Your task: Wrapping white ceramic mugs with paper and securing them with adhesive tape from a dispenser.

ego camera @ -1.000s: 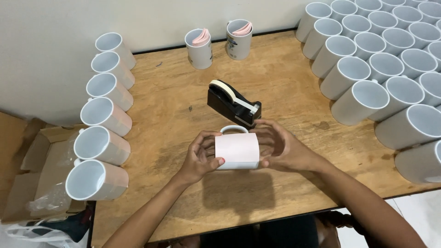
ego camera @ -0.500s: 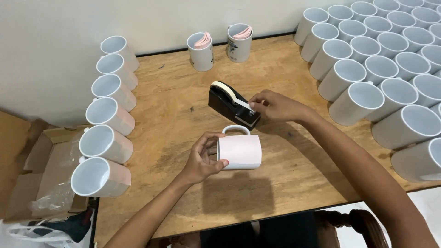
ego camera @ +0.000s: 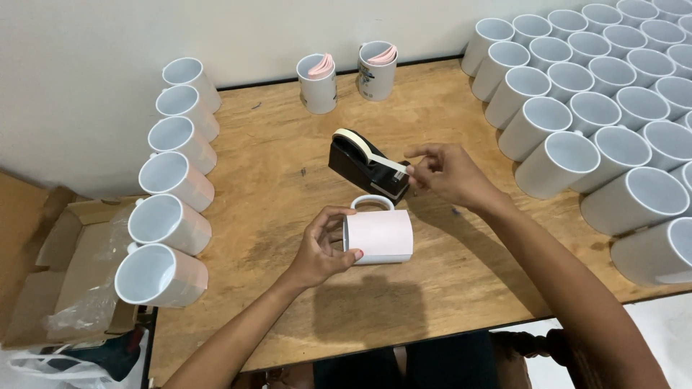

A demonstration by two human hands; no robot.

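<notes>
A white mug (ego camera: 380, 234) wrapped in a pale pink sheet lies on its side on the wooden table (ego camera: 288, 166), handle pointing away from me. My left hand (ego camera: 321, 248) grips its open end and holds the sheet against it. My right hand (ego camera: 445, 173) pinches the free end of a strip of tape (ego camera: 393, 166) drawn from the black tape dispenser (ego camera: 364, 167), which stands just behind the mug.
Several white mugs (ego camera: 173, 180) lie in a column along the table's left edge. Many more white mugs (ego camera: 598, 101) crowd the right side. Two upright mugs (ego camera: 317, 83) holding pink sheets stand at the back. An open cardboard box (ego camera: 65, 274) with plastic wrap sits lower left.
My right hand left the mug, reached to the dispenser and now pulls out a strip of tape. My left hand keeps its hold on the mug.
</notes>
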